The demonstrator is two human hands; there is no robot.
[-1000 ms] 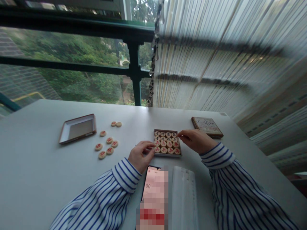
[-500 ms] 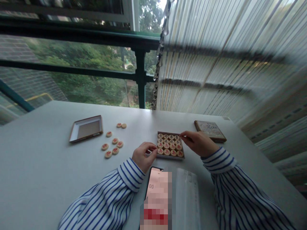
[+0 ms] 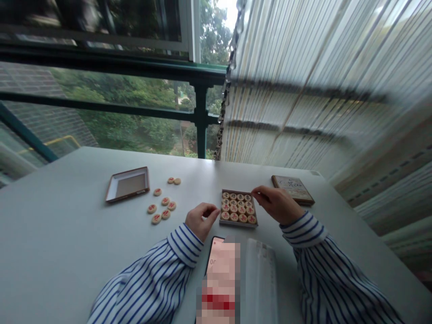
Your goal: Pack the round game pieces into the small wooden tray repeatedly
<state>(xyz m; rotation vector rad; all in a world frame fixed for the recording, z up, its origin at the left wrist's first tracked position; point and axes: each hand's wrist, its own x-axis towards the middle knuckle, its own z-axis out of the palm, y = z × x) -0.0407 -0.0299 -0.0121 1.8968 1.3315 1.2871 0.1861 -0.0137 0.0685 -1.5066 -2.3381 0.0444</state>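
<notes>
A small square box (image 3: 238, 223) sits on the white table, filled with round wooden chess pieces (image 3: 237, 209) marked in red and black. My left hand (image 3: 200, 220) rests at the box's left edge with its fingers curled together; whether it holds a piece is hidden. My right hand (image 3: 276, 204) pinches at the box's far right corner, fingers pressed together on the rim or a piece there. Several loose pieces (image 3: 161, 209) lie on the table to the left, and two more pieces (image 3: 174, 181) sit farther back.
An empty box lid (image 3: 127, 184) lies at the back left. A flat patterned board or case (image 3: 293, 188) lies at the back right. A phone (image 3: 216, 258) and a white slab (image 3: 259, 279) sit near me. Window railing and blinds stand behind the table (image 3: 50, 234).
The view has tilted up and shifted slightly. My left hand has drawn a little away from the box's left edge; my right hand stays at the far right corner.
</notes>
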